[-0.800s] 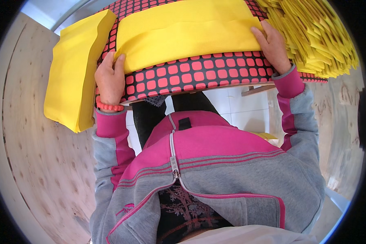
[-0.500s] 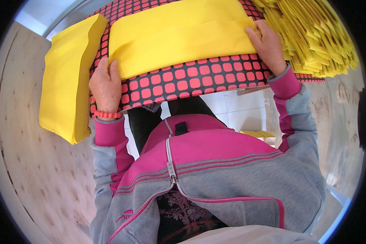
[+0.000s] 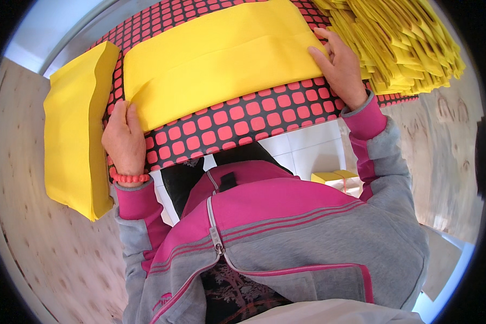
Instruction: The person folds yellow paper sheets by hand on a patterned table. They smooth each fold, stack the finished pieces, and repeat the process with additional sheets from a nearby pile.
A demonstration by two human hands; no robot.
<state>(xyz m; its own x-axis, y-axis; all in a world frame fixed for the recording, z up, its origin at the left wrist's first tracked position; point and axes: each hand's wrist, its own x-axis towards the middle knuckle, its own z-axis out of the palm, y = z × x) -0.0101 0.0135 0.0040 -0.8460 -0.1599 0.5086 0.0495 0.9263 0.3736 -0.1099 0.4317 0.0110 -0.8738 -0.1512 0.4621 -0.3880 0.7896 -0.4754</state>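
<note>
"Sheet (image 3: 221, 59), the yellow one: where?"

"On the patterned worktop (image 3: 237, 119), between the left hand (image 3: 124, 143) and right hand (image 3: 341, 70)."

"Their state?"

"Left thumb and finger touch its near corner; whether pinching, one cannot tell. Right thumb and fingers are spread at its edge."

"And left of the left hand lies a yellow stack (image 3: 75, 129)."

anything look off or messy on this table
Nothing looks spilled or torn. The pile of folded yellow pieces at the upper right looks untidy: its edges fan out unevenly, while the yellow stack at the left is more compact. The yellow sheet in the middle lies mostly flat.
</note>
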